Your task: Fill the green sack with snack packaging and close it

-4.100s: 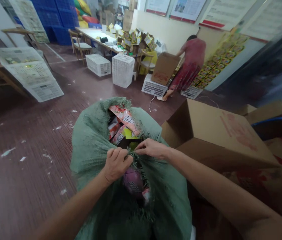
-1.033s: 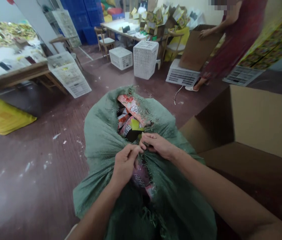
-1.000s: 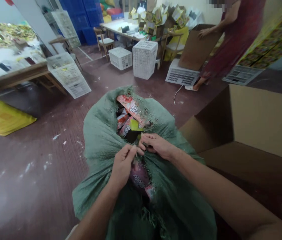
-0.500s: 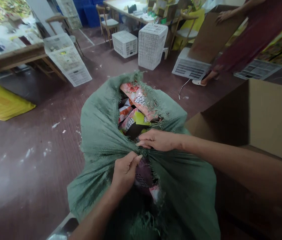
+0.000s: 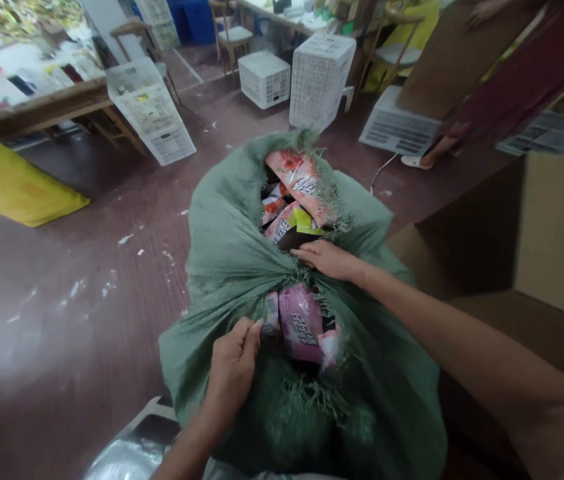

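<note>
A large green woven sack [image 5: 232, 200] with frayed edges stands in front of me, gathered together across its middle. Through the far gap show a pink printed packet [image 5: 298, 180] and several others. A purple packet [image 5: 302, 323] fills the near gap, beside a smaller pale packet [image 5: 271, 313]. My left hand [image 5: 236, 353] is closed on the sack's cloth at the left edge of the near gap. My right hand [image 5: 329, 259] pinches the gathered cloth between the two gaps; its fingertips are partly hidden at the far gap.
An open cardboard box [image 5: 557, 233] stands to the right. White plastic crates [image 5: 322, 80] and wooden chairs [image 5: 235, 37] are farther back. Beyond, a person in a dark red garment [image 5: 512, 100] handles a cardboard sheet [image 5: 457, 60]. Yellow material [image 5: 22, 183] lies at left.
My left hand has moved down and left from the gathered middle, drawing the near gap wider so that the purple packet shows more. My right hand stays at the gather. The view has shifted slightly.
</note>
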The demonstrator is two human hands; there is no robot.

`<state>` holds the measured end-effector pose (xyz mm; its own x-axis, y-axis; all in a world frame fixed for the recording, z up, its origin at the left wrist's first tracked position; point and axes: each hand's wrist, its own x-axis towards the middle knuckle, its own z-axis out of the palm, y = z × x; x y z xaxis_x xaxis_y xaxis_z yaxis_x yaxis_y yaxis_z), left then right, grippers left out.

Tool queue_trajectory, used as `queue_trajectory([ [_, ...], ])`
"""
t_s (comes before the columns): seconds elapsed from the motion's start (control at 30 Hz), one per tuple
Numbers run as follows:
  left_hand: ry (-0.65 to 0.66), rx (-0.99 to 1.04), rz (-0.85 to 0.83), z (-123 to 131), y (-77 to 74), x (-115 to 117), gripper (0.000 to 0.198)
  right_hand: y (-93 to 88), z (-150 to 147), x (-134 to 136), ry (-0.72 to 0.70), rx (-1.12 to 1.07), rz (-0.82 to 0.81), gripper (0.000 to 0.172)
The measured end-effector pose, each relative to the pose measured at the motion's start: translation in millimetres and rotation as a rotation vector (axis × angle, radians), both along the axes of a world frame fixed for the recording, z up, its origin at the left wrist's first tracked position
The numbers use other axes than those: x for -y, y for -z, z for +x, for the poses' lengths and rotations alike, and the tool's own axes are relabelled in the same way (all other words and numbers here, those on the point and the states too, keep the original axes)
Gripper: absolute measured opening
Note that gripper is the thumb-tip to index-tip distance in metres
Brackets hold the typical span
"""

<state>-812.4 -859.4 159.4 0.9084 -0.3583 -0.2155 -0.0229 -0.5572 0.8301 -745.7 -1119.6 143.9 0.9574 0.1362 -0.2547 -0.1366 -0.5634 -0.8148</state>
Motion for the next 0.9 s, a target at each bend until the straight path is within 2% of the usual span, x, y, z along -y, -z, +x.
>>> queue_trajectory([
  [0.1, 0.148, 0.285, 0.088, 6, -8.2, 18, 0.029, -5.2, -1, -6, 0.017, -0.091, 0.042, 0.058],
  [0.2, 0.25, 0.599, 0.263, 21, -13.9, 31, 0.022, -7.8, -5, -14, 0.026, -0.115, 0.057, 0.061],
  [0.27, 0.31, 0.763, 0.391, 34, -14.6, 33, 0.037, -6.9, -6, -17, 0.037, -0.118, 0.08, 0.061],
  [0.37, 0.485, 0.895, 0.47, 61, -10.2, 32, 0.057, -5.3, -5, -21, 0.053, -0.099, 0.13, 0.058],
  [0.43, 0.643, 0.923, 0.47, 80, -4.8, 34, 0.046, -6.1, -7, -25, 0.06, -0.068, 0.124, 0.054],
  [0.5, 0.788, 0.904, 0.473, 96, 1.3, 38, 0.022, -8.4, -15, -30, 0.077, 0.007, 0.046, 0.051],
  [0.53, 0.835, 0.884, 0.481, 102, 4.2, 40, 0.017, -9.8, -21, -32, 0.085, 0.075, -0.017, 0.05],
  [0.63, 0.824, 0.835, 0.463, 109, 11.9, 42, 0.016, -13.1, -47, -33, 0.044, 0.382, -0.284, 0.049],
  [0.7, 0.785, 0.812, 0.387, 109, 16.0, 39, 0.015, -14.9, -66, -25, 0.01, 0.514, -0.499, 0.064],
  [0.73, 0.78, 0.79, 0.337, 110, 17.5, 36, 0.017, -16.2, -73, -20, -0.019, 0.523, -0.602, 0.064],
  [0.83, 0.723, 0.651, 0.186, 115, 16.6, 21, 0.026, -23.2, -86, -1, -0.142, 0.459, -0.793, 0.027],
  [0.9, 0.563, 0.495, 0.077, 120, 9.7, 12, 0.021, -30.7, -89, 5, -0.182, 0.509, -0.789, 0.028],
])
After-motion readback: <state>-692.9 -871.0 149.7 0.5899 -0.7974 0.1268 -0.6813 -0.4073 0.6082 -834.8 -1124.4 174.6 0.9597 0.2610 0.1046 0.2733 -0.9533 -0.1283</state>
